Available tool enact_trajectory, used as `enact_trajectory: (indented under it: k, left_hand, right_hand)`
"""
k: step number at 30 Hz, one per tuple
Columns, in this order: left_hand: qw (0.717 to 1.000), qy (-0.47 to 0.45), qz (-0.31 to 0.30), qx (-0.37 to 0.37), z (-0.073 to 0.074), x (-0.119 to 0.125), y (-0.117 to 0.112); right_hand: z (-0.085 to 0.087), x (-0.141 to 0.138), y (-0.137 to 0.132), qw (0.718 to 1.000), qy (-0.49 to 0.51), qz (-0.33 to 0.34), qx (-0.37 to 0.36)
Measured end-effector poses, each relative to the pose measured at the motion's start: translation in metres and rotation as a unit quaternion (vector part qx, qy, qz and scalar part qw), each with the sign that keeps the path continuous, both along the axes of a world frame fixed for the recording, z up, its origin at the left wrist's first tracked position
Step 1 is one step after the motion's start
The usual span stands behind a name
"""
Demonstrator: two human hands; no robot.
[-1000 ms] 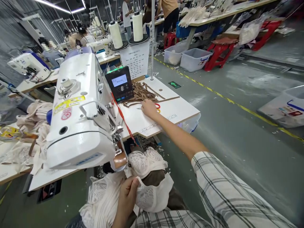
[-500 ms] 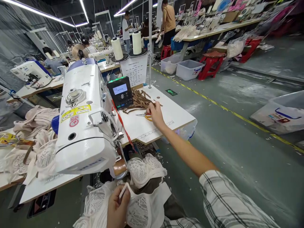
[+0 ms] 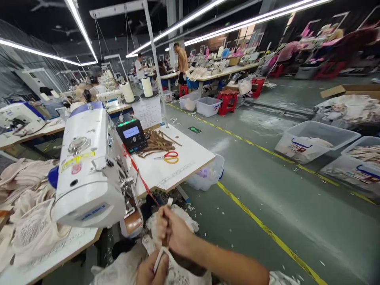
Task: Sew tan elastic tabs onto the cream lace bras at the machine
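Observation:
My right hand is closed in a pinch on a thin brown strap, held upright just in front of the sewing machine's needle end. My left hand, at the bottom edge, pinches the edge of a white lace garment lying in my lap. The two hands nearly touch. The white sewing machine stands on the work table to the left. A pile of brown straps and red-and-yellow scissors lie on the table by the control panel.
Cream garments are heaped left of the machine. A clear bin sits under the table's corner. More bins stand on the floor to the right, past a yellow floor line. People work at far tables.
My right hand left the strap pile and scissors on the table and came back to my lap holding a brown strap. The camera tilted up, showing more of the hall.

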State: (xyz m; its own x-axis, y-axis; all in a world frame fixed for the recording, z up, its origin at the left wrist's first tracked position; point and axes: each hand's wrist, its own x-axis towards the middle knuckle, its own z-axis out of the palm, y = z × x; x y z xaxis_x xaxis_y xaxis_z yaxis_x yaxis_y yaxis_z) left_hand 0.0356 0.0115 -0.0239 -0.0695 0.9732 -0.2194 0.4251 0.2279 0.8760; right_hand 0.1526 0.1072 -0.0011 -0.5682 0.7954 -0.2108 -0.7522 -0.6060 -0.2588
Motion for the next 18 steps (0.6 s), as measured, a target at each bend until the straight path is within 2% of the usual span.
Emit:
enact_trajectory:
  k: [2,4,9,14,16,18]
  left_hand:
    - [0.997,-0.014,-0.069,-0.029,0.011,-0.007,-0.005]
    - [0.992,-0.032,-0.107,-0.056,0.019,-0.017,-0.008]
    - [0.983,-0.066,-0.125,-0.115,0.022,-0.040,-0.015]
    - [0.983,-0.076,-0.109,-0.125,0.024,-0.047,-0.018]
    - [0.988,-0.072,-0.076,-0.116,0.027,-0.044,-0.016]
    - [0.992,-0.071,-0.041,-0.097,0.029,-0.041,-0.012]
  right_hand:
    - [0.001,0.014,0.014,0.999,-0.009,-0.015,-0.051]
    - [-0.003,0.027,0.026,0.997,-0.022,-0.039,-0.068]
    - [-0.014,0.053,0.050,0.997,-0.047,-0.048,-0.035]
    - [-0.031,0.062,0.069,0.984,-0.155,-0.069,0.053]
    - [-0.046,0.053,0.061,0.981,-0.186,-0.027,0.051]
    - [-0.063,0.038,0.038,0.972,-0.197,0.124,0.028]
